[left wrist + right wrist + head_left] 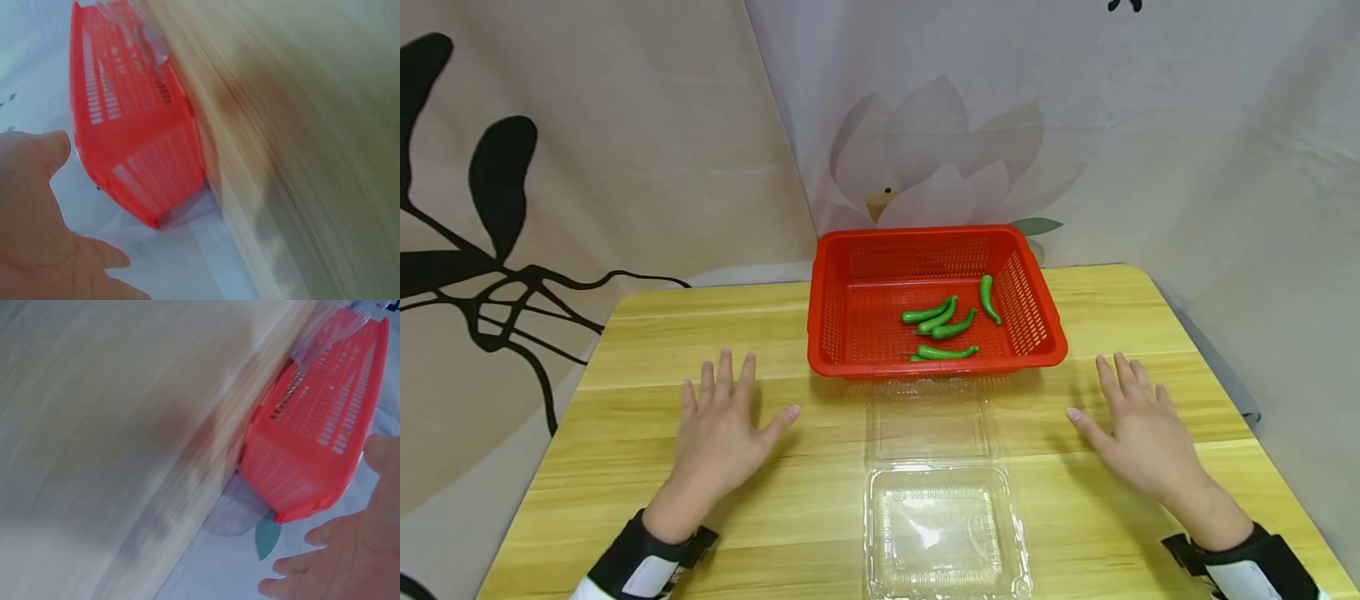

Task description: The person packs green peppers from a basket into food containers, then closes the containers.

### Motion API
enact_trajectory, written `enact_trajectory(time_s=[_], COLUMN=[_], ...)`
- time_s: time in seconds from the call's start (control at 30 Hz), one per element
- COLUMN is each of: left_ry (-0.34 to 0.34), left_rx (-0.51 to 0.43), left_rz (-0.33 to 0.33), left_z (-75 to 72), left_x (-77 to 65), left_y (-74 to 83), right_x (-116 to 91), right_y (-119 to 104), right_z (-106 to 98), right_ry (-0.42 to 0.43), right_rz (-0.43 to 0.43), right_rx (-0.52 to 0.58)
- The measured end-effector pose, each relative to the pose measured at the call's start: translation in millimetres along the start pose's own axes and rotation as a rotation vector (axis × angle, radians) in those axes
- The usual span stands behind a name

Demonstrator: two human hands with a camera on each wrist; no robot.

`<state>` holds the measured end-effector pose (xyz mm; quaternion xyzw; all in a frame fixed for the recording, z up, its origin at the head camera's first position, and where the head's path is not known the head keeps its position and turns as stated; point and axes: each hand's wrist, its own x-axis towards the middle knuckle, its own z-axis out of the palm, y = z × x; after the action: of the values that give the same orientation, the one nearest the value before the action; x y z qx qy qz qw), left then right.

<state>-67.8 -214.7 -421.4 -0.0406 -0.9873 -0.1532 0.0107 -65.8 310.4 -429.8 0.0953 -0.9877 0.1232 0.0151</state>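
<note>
My left hand [718,442] is spread palm down over the table's left side, holding nothing. On the other side my right hand [1150,442] has its fingers extended too, with nothing in its grasp. Between and beyond them stands a red plastic basket [936,369], with several green chili peppers [951,327] on its floor. In front of the basket lies a clear plastic clamshell box [943,533], its lid [928,421] folded back toward the basket. Each wrist view shows spread fingers apart from the red basket [137,125] [306,456].
The wooden table [805,517] has its back edge close to a hanging cloth [685,167] printed with dark leaves and a pale flower. Cloth also hangs along the right side. Black bands [651,554] wrap both wrists.
</note>
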Motion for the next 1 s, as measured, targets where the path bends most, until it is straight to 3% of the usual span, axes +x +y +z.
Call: enact_trajectory(time_s=[0.3,0.83,1.0], left_ry=[-0.004,0.038,-0.014], left_rx=[-0.070,-0.246,-0.390], left_rz=[0.018,0.044,0.018], left_z=[4.3,17.7,20.8], left_x=[-9.3,-17.3,-18.5], left_y=[20.4,42.0,48.4], right_x=[-9,-11,-8], right_y=[-28,-61,-68], right_z=[-2,2,6], right_ry=[0.006,-0.042,-0.046], right_rz=[-0.027,0.026,0.047], right_rx=[0.041,0.211,0.301])
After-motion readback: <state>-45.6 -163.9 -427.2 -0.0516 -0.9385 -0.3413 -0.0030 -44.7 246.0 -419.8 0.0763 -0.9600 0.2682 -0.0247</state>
